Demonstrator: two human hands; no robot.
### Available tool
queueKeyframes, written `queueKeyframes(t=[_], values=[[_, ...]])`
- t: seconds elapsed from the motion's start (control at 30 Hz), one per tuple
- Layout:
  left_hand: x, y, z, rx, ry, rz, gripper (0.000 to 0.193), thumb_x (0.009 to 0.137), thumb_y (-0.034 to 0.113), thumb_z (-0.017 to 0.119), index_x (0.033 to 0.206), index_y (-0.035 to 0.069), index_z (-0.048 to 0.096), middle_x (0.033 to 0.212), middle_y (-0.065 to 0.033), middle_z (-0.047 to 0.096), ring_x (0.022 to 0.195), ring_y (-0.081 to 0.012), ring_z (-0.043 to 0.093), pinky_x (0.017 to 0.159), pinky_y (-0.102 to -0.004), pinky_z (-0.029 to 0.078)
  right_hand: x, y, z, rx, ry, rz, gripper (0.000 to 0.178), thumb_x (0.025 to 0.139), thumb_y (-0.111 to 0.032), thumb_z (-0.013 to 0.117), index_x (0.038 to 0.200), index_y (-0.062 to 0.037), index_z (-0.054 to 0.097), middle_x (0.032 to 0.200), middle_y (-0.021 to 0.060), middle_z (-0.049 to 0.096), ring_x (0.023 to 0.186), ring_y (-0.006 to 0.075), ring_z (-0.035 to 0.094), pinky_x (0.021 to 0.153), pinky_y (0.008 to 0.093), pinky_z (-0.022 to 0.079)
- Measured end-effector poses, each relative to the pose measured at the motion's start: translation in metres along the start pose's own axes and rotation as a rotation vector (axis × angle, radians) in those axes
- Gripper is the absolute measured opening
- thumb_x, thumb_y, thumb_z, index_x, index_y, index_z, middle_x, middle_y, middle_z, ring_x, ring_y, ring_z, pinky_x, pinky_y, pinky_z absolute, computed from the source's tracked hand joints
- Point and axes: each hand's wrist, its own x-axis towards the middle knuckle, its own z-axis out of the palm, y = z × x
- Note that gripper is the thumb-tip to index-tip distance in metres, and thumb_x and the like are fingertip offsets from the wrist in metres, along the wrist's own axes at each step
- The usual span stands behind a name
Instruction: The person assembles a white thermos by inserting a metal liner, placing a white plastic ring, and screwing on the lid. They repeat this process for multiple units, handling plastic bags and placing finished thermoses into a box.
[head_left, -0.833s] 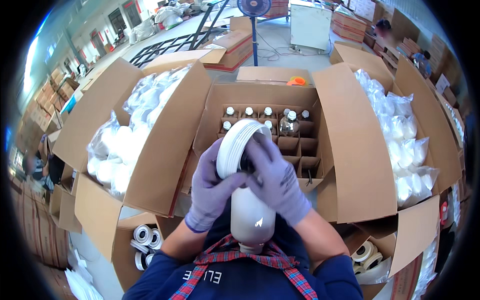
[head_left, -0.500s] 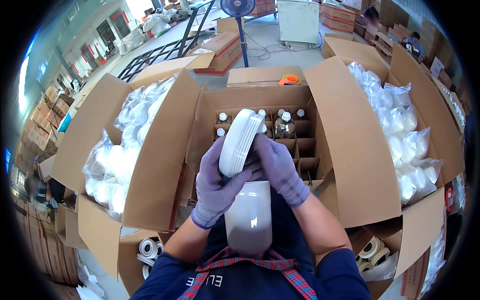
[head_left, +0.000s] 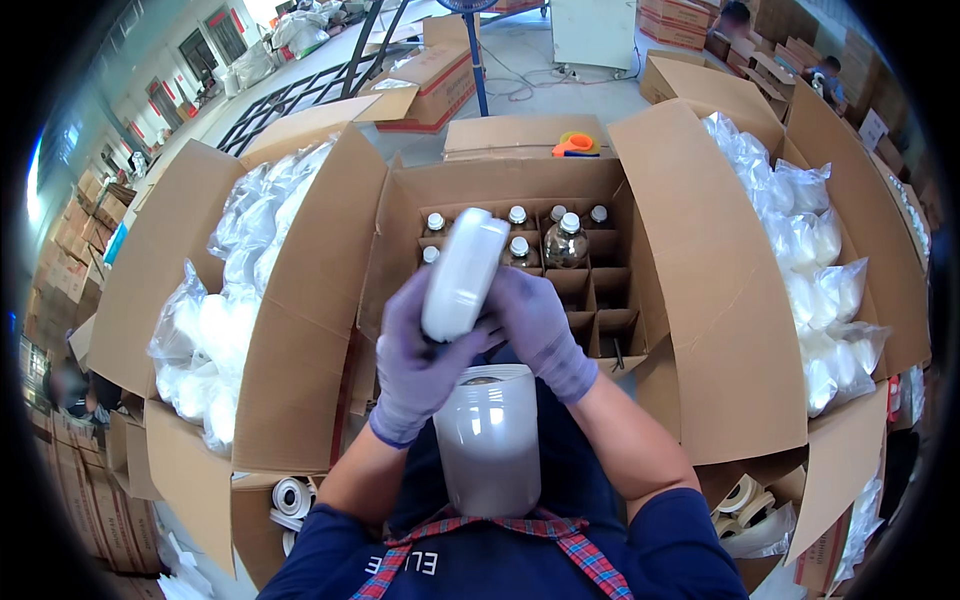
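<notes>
Both my hands wear light purple gloves and are raised in front of my chest. Between them is a thick white round lid point(head_left: 466, 275), tilted and slightly blurred. My left hand point(head_left: 418, 365) grips its left and lower edge, with the thumb across the bottom. Curled fingers of my right hand point(head_left: 545, 332) close on its right side; the fingertips are partly hidden. Just below my hands, a large translucent greyish jar point(head_left: 487, 450) stands against my lap with its threaded mouth uncovered.
Ahead, a divided carton point(head_left: 510, 175) holds several clear bottles point(head_left: 567, 245) with white caps. Open cartons at left point(head_left: 300, 330) and right point(head_left: 710, 300) hold bagged white pieces. An orange tape roll point(head_left: 575, 146) lies beyond. Round white parts point(head_left: 292, 497) sit in a lower left box.
The lid has turned, so its ribbed side no longer faces me, and it has shifted slightly left with my hands. The jar's mouth now shows more as its top tips toward view.
</notes>
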Motion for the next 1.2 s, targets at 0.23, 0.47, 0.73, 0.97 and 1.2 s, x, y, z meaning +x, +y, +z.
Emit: queueKeyframes(t=[0.23, 0.47, 0.73, 0.97, 1.2], values=[[0.016, 0.005, -0.007, -0.390, 0.090, -0.278, 0.072, 0.079, -0.004, 0.077, 0.142, -0.003, 0.042, 0.136, -0.0152, 0.056, 0.122, -0.0221, 0.058, 0.105, -0.0364, 0.047, 0.007, 0.011, -0.002, -0.633, 0.107, -0.563, 0.083, 0.076, -0.017, 0.081, 0.147, -0.0060, 0.042, 0.122, 0.0236, 0.060, 0.107, 0.0454, 0.062, 0.087, 0.0424, 0.056], [0.024, -0.006, -0.013, -0.520, 0.075, -0.319, 0.066, 0.080, -0.002, 0.078, 0.137, -0.003, 0.045, 0.134, -0.0169, 0.058, 0.123, -0.0219, 0.059, 0.104, -0.0354, 0.050, 0.013, 0.036, 0.013, -0.697, 0.267, -0.627, 0.078, 0.081, -0.026, 0.081, 0.143, 0.0030, 0.045, 0.088, 0.0141, 0.064, 0.079, 0.0351, 0.066, 0.068, 0.0397, 0.055], [0.015, -0.027, 0.008, -0.224, -0.123, -0.164, 0.067, 0.077, -0.006, 0.078, 0.137, 0.000, 0.049, 0.133, -0.0140, 0.062, 0.123, -0.0217, 0.059, 0.106, -0.0356, 0.046, 0.023, 0.065, -0.016, -0.436, 0.115, -0.245, 0.038, 0.105, -0.034, 0.046, 0.104, 0.0004, 0.061, 0.074, 0.0168, 0.067, 0.062, 0.0301, 0.066, 0.057, 0.0378, 0.052], [0.021, -0.077, -0.055, -0.638, -0.694, -0.416, 0.065, 0.072, -0.003, 0.084, 0.131, 0.000, 0.058, 0.135, -0.0198, 0.062, 0.126, -0.0260, 0.059, 0.109, -0.0384, 0.042, -0.021, 0.086, -0.044, 0.039, 0.238, -0.203, 0.055, 0.099, -0.043, 0.055, 0.132, 0.0010, 0.059, 0.107, 0.0131, 0.069, 0.098, 0.0220, 0.067, 0.085, 0.0335, 0.052], [0.000, -0.083, -0.043, -0.573, -0.653, -0.311, 0.059, 0.079, 0.039, 0.084, 0.122, 0.001, 0.069, 0.124, -0.0276, 0.066, 0.122, -0.0442, 0.059, 0.113, -0.0593, 0.033, -0.028, 0.099, -0.047, 0.122, -0.219, -0.241, 0.052, 0.081, -0.038, 0.073, 0.116, 0.0004, 0.071, 0.117, 0.0176, 0.070, 0.115, 0.0293, 0.065, 0.116, 0.0468, 0.036]])
